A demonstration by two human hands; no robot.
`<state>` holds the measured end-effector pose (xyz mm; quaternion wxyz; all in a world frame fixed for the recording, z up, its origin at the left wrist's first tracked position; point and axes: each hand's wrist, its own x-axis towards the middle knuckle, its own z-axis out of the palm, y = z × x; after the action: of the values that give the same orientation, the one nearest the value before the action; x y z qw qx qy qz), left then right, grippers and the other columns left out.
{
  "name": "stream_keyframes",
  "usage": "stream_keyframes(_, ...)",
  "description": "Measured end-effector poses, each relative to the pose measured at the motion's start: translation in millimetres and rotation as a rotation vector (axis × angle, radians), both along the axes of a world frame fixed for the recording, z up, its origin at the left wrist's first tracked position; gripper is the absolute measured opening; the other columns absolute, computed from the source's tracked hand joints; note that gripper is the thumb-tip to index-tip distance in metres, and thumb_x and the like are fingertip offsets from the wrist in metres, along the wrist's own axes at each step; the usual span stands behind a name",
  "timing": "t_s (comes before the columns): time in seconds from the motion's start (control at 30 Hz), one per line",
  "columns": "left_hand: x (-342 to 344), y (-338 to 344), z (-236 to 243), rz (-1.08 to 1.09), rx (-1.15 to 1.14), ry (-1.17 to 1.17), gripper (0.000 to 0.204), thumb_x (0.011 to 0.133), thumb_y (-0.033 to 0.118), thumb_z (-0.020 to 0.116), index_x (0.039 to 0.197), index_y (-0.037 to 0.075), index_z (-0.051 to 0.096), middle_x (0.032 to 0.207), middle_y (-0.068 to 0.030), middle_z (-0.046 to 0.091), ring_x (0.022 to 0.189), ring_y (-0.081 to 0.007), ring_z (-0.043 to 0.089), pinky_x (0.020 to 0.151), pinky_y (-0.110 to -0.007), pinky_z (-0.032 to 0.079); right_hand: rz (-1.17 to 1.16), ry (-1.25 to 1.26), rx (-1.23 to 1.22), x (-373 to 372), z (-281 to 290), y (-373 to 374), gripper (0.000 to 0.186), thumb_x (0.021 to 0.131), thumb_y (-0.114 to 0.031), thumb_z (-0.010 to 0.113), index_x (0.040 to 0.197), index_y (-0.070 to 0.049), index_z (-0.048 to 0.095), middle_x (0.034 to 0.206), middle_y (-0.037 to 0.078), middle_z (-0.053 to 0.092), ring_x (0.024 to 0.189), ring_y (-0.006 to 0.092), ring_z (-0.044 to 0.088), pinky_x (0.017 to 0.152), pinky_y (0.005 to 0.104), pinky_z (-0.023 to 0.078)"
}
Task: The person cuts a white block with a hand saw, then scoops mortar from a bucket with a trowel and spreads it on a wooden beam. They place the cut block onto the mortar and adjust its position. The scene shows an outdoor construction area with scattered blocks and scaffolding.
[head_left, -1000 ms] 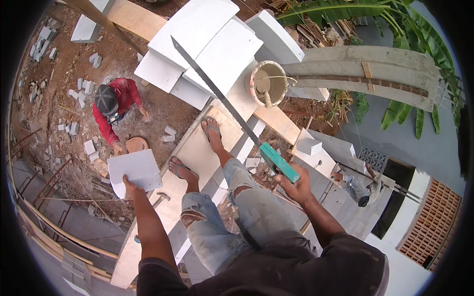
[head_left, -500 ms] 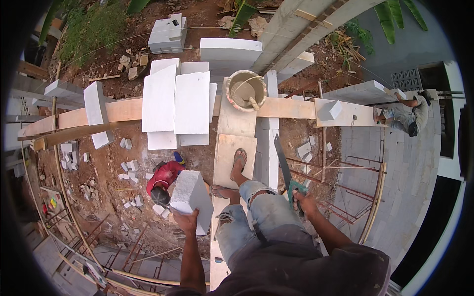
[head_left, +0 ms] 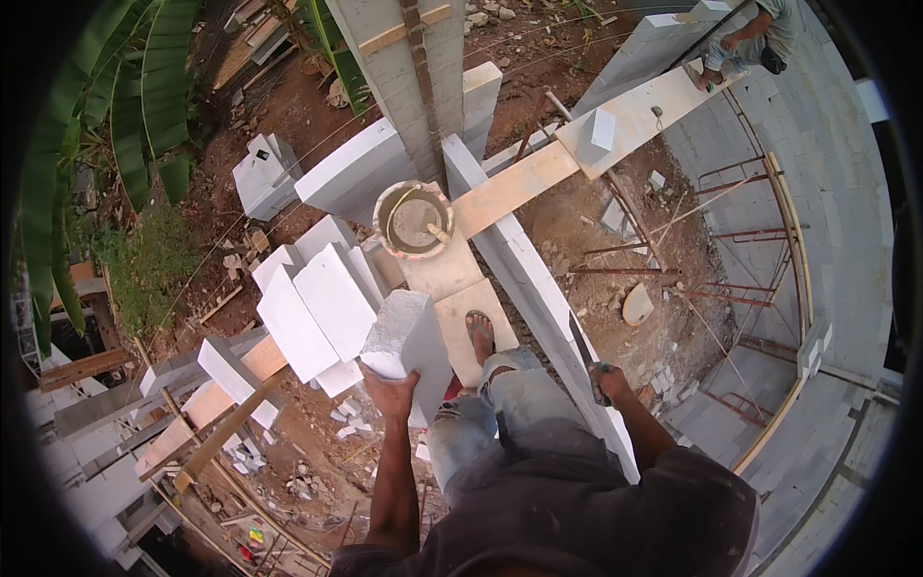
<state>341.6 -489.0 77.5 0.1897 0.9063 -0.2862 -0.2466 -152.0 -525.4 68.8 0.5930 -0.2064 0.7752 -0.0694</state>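
Observation:
My left hand [head_left: 388,392] grips the lower end of a white lightweight block [head_left: 411,351], fingers underneath and thumb on its side. The block is tilted in front of my left knee, its rough end face turned up. In my right hand [head_left: 611,384] is the handle of a hand saw [head_left: 580,338]. The saw's blade points away from me, nearly edge-on, over the top of a white block wall [head_left: 538,288]. Beyond the held block stands a bucket [head_left: 413,188] of grey mortar, with a tool handle [head_left: 439,234] sticking out.
I stand on scaffold planks [head_left: 471,322] high above rubble-strewn ground [head_left: 615,298]. Several white blocks [head_left: 322,298] are stacked left of the bucket. A concrete column [head_left: 389,77] rises ahead. Another person [head_left: 760,38] crouches at the far right plank end [head_left: 663,106]. Metal scaffold frames [head_left: 760,231] stand below right.
My view has swung to the right. My left hand has brought the block up and closer to the planks. The saw has turned edge-on. The person in red below is now mostly hidden.

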Motion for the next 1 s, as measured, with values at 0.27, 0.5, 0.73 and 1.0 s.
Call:
stream_keyframes(0.27, -24.3, -167.2, 9.9, 0.192, -0.241, 0.343, 0.116, 0.063, 0.025, 0.093, 0.151, -0.013, 0.027, 0.146, -0.031, 0.045, 0.135, -0.0401, 0.046, 0.117, -0.044, 0.036, -0.018, 0.167, 0.087, -42.0, -24.7, 85.7, 0.031, 0.094, -0.029, 0.072, 0.078, -0.006, 0.059, 0.058, 0.004, 0.056, 0.044, 0.0167, 0.053, 0.043, 0.0346, 0.042)
stream_keyframes(0.5, -58.1, -325.3, -25.4, 0.257, -0.309, 0.792, 0.111, 0.066, 0.027, 0.092, 0.152, -0.003, 0.029, 0.144, -0.0183, 0.052, 0.13, -0.0316, 0.052, 0.11, -0.043, 0.042, -0.432, 0.065, 0.034, -4.4, -16.9, 127.9, 0.032, 0.093, -0.025, 0.07, 0.069, -0.009, 0.058, 0.056, 0.003, 0.054, 0.044, 0.0154, 0.053, 0.042, 0.0337, 0.041)
stream_keyframes(0.73, -90.8, -514.8, -156.6, 0.39, -0.05, 0.528, 0.124, 0.058, 0.042, 0.095, 0.152, 0.0, 0.026, 0.145, -0.022, 0.051, 0.13, -0.0349, 0.053, 0.112, -0.044, 0.043, -0.464, 0.096, 0.041, 50.1, -94.1, 168.8, 0.028, 0.102, -0.028, 0.051, 0.091, -0.006, 0.064, 0.06, 0.004, 0.057, 0.055, 0.0141, 0.058, 0.049, 0.0339, 0.043)
stream_keyframes(1.0, -147.0, -672.0, -307.1, 0.436, 0.165, 0.341, 0.143, 0.053, 0.046, 0.098, 0.158, 0.005, 0.011, 0.155, -0.0263, 0.036, 0.138, -0.0429, 0.042, 0.112, -0.051, 0.042, -0.778, 0.279, 0.159, 170.9, -96.0, 212.8, 0.024, 0.092, -0.026, 0.071, 0.084, -0.005, 0.064, 0.058, 0.002, 0.058, 0.042, 0.0132, 0.053, 0.04, 0.03, 0.042)
